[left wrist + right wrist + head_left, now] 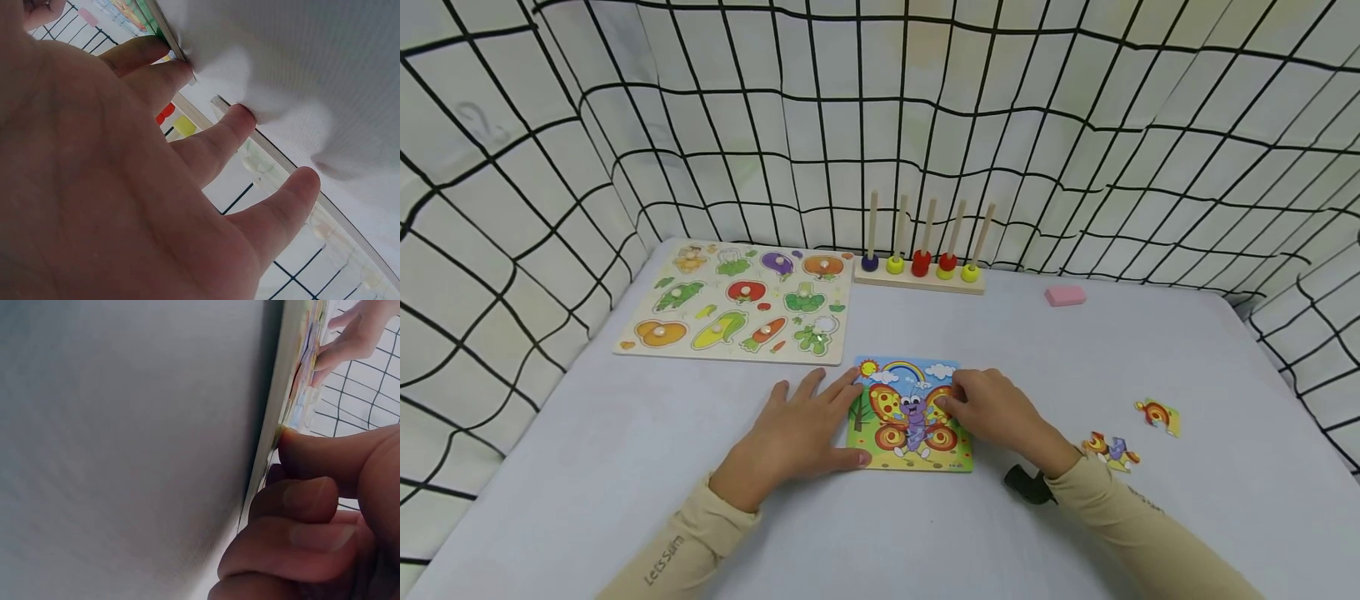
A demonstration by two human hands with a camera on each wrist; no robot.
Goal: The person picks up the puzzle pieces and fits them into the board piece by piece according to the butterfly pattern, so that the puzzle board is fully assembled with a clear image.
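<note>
A square butterfly jigsaw puzzle (915, 421) lies flat on the white table. My left hand (797, 435) rests at its left side with fingers spread, the thumb by the lower left corner and the fingertips along the upper left. In the left wrist view, the fingers (219, 147) are extended. Over the puzzle's upper right side is my right hand (996, 408), fingers curled, thumb and forefinger together at the butterfly's wing. The right wrist view shows the thumb (306, 450) touching the board's edge; whatever lies beneath the fingertips is hidden.
Two loose puzzle pieces, one upper (1159, 416) and one lower (1112, 452), lie right of the right forearm. Behind stand a vegetable peg board (715, 287), a bead stacker (921, 282) and a pink block (1065, 296). A dark object (1028, 485) sits by the right wrist. Black netting surrounds the table.
</note>
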